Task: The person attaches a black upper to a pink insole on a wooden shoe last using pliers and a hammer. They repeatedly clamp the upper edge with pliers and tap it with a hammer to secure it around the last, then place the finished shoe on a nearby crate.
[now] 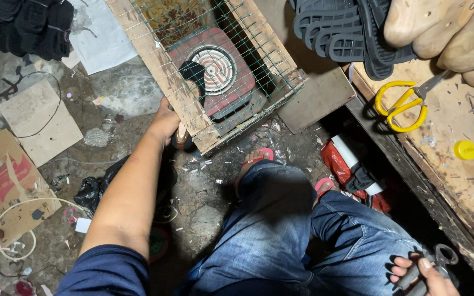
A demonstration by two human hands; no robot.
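Head view, person seated on a dirty concrete floor, jeans and red sandals in frame. Left hand [167,125] reaches out to the wooden frame of a wire-mesh crate [160,71], fingers wrapped around something brownish and cylindrical at the crate's lower corner; what that item is, cannot tell. Hand is closed, touching the wood edge. Inside the crate, behind the green mesh, sits a small red electric stove [218,71] with a round coil plate, tilted with the crate.

Right hand [421,277] at bottom right, by the right knee, fingers curled tight on the dark handles of a metal tool, looks like pliers or shears [440,260]; tool tip hidden.

Right side: wooden workbench [451,170] with yellow-handled scissors [404,107] lying flat, a yellow bottle cap [466,149] near them, a tangle of metal wire at the far edge. Black shoe soles [346,33] stacked at the top, beside wooden shoe lasts [445,30]. Red packet under the bench edge, near the right foot. Left floor: cardboard pieces [39,120], white cord loop, black plastic bag, scraps.
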